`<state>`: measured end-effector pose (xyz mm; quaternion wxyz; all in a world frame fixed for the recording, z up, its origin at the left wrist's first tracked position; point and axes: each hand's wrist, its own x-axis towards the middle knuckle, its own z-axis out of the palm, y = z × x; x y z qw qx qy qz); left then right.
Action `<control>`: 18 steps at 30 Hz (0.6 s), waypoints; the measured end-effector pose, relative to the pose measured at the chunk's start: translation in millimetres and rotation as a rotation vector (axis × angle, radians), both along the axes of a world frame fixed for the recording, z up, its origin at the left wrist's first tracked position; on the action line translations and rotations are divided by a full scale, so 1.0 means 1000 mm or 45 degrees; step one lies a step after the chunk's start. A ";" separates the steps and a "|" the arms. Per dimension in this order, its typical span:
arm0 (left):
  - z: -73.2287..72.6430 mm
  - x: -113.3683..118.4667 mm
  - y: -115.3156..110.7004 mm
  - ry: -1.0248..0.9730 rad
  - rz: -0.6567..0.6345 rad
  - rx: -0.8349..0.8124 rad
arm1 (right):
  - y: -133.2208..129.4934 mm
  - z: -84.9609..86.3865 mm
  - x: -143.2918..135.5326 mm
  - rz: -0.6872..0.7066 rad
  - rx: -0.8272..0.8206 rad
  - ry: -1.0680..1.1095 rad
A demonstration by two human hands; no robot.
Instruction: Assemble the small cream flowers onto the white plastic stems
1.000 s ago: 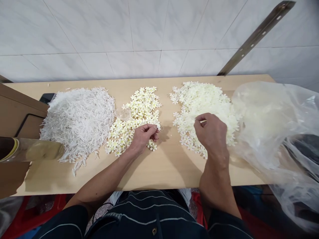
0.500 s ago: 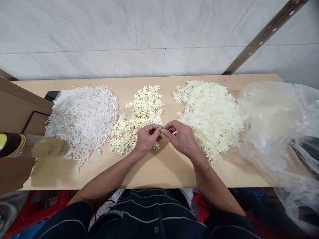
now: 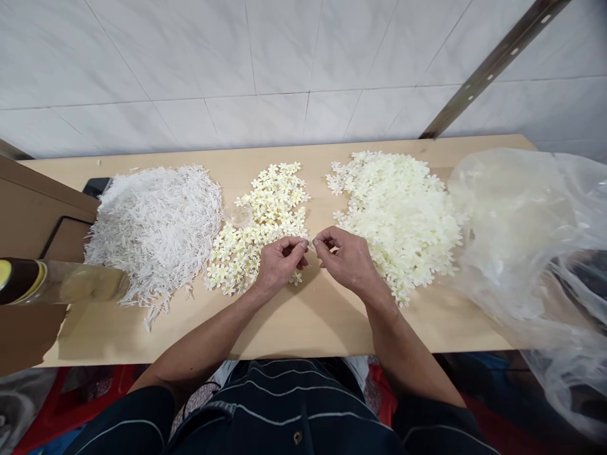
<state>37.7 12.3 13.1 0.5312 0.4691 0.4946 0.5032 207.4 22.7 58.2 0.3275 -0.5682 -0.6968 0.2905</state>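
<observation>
My left hand (image 3: 279,260) and my right hand (image 3: 345,258) face each other over the middle of the table, both with fingertips pinched. Something small and pale shows between the fingertips, too small to make out. Beside and behind my left hand lies a pile of small flowers with yellow centres (image 3: 275,199). A larger heap of pale flower pieces (image 3: 403,208) spreads beyond my right hand. Farther left is a mound of thin white stems (image 3: 159,221).
A clear jar with a dark and yellow lid (image 3: 90,282) lies at the left beside a cardboard box (image 3: 42,196). A large clear plastic bag (image 3: 512,221) covers the table's right end. A tiled wall (image 3: 284,63) stands behind the table (image 3: 294,335).
My fingertips have come slightly apart, with a small gap between the two hands. The whole view has shifted a little.
</observation>
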 end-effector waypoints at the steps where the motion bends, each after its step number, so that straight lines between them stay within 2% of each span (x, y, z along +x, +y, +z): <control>1: 0.001 0.000 0.000 -0.002 0.000 -0.009 | 0.000 0.000 0.001 -0.016 -0.003 0.002; 7: 0.006 0.000 0.001 -0.046 -0.012 -0.061 | 0.002 -0.002 0.008 -0.073 -0.005 0.008; 11: 0.002 -0.001 0.003 -0.127 -0.013 -0.076 | 0.004 0.001 0.016 -0.170 0.063 0.005; 14: -0.003 -0.002 0.005 -0.218 -0.035 -0.109 | 0.005 0.006 0.029 -0.291 0.154 -0.074; 18: -0.003 -0.004 0.006 -0.387 -0.114 -0.221 | 0.009 0.010 0.060 -0.532 0.322 -0.325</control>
